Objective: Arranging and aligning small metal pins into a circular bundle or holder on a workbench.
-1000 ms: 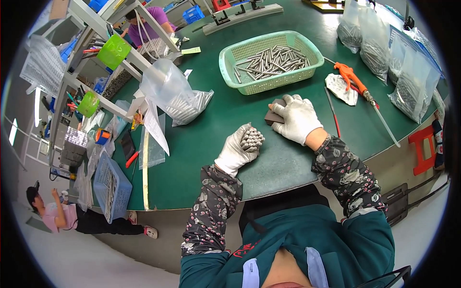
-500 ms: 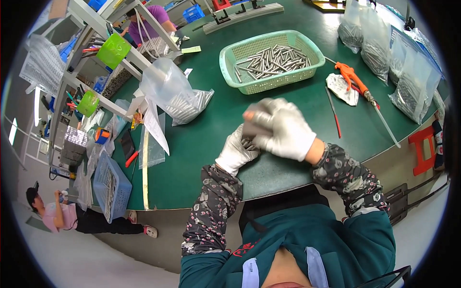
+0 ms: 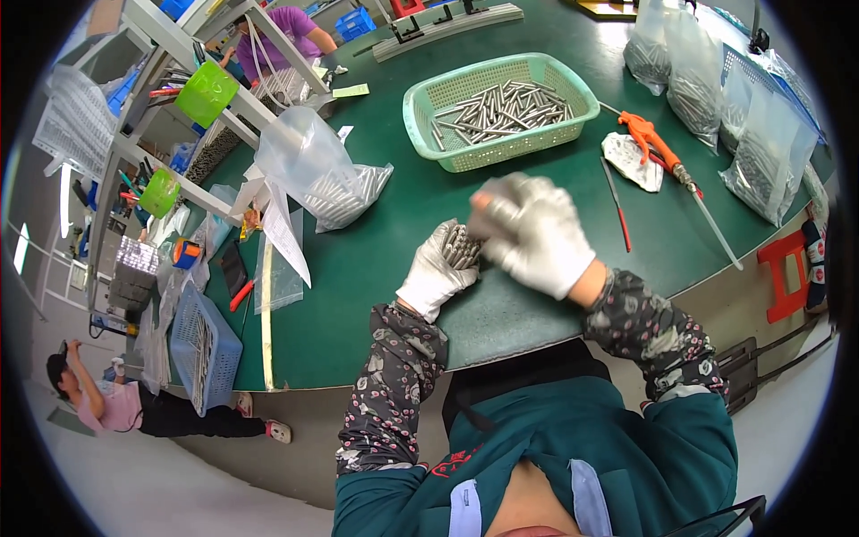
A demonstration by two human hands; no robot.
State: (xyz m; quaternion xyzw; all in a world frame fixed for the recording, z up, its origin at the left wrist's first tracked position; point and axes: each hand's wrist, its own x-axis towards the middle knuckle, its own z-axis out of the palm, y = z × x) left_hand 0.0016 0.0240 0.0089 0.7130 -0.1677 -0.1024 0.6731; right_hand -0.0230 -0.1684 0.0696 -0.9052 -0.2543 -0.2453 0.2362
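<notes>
My left hand [image 3: 429, 279], in a white glove, is wrapped around a bundle of short metal pins [image 3: 460, 248], their ends facing up. Close beside it, my gloved right hand [image 3: 548, 240] is raised over the table with fingers bent. Motion smears its fingers, and a grey-brown blur at them cannot be made out; one bare fingertip shows. Beyond both hands stands a pale green plastic basket [image 3: 514, 151] with many loose metal pins [image 3: 506, 112] inside. A clear plastic bag [image 3: 344, 192] of similar pins lies to the left of it.
On the green table [image 3: 358, 286], an orange-handled air gun [image 3: 658, 143], a white cloth [image 3: 633, 163] and a thin red-handled tool [image 3: 619, 210] lie right. Filled bags [image 3: 693, 89] line the right edge. A blue basket [image 3: 224, 358] is left. A person in pink [image 3: 103, 403] stands beyond.
My right hand has lifted slightly off the left, so the pin ends in my left hand now show. The whole view has shifted a little. The person in pink has raised an arm.
</notes>
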